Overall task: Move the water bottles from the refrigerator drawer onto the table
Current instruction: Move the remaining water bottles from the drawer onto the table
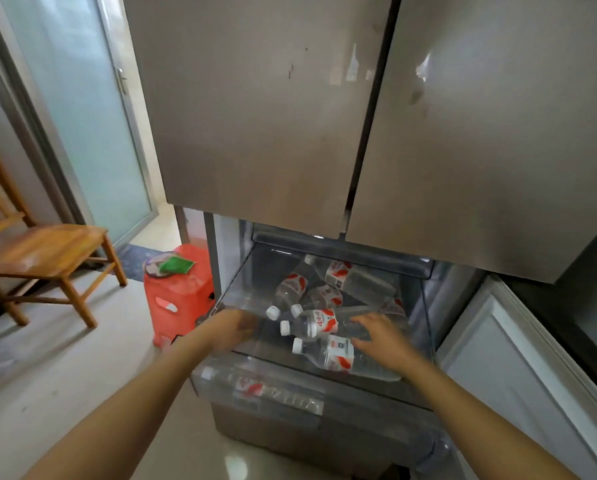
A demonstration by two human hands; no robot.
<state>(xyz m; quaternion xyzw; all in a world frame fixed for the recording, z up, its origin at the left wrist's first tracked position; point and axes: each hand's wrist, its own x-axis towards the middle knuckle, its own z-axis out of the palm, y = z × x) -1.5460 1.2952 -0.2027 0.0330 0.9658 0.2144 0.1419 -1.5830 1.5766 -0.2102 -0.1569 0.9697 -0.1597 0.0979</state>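
Head view: nearest, the left hand (236,327) is blurred at the front-left of the drawer (241,282), so I cannot tell whether its fingers grip anything. The right hand (385,337) spreads its fingers over the nearest water bottle (338,355), gripping nothing. Behind lie more bottles (324,296), loosely heaped. Lifting one could set the others rolling, and the smooth plastic may slip.

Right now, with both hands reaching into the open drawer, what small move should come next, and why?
Probably curl the right hand around the front bottle lying just under it: its fingers are straight and grip nothing yet. The bottles lie on their sides in the open drawer, none lifted. The left hand is blurred near the caps.
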